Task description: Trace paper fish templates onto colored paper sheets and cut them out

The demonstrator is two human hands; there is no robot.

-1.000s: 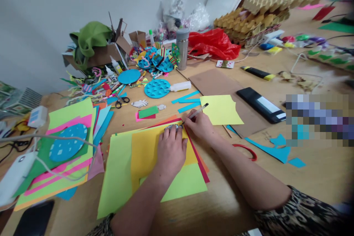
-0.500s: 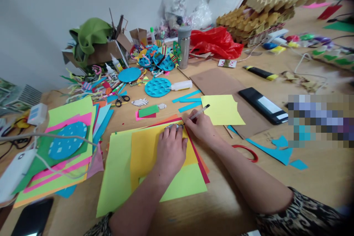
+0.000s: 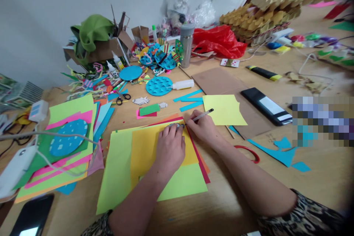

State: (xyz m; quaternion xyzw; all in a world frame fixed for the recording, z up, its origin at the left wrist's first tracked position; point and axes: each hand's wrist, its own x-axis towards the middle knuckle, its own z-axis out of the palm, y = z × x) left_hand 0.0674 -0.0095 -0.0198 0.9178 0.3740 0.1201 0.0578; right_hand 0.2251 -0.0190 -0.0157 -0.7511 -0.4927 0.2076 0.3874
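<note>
My left hand (image 3: 170, 147) lies flat, fingers together, pressing a small pale cut-out shape (image 3: 173, 125) onto an orange-yellow paper sheet (image 3: 145, 151). That sheet tops a stack of lime green paper (image 3: 118, 177) and red sheets. My right hand (image 3: 203, 128) is closed round a pen (image 3: 203, 115), whose tip touches the paper at the edge of the cut-out. Most of the cut-out is hidden under my left fingers.
A yellow sheet (image 3: 224, 110) on brown cardboard (image 3: 218, 81), a black phone (image 3: 267, 105), red scissors handle (image 3: 250, 152) and blue scraps (image 3: 279, 151) lie to the right. Left is a coloured paper pile (image 3: 69, 132) with a blue disc. Behind: glue bottle (image 3: 182, 84), steel flask (image 3: 187, 46), egg trays (image 3: 273, 11).
The view has shifted slightly. Both hands stay almost in place; the pen tip has crept a little along the cut-out's edge.
</note>
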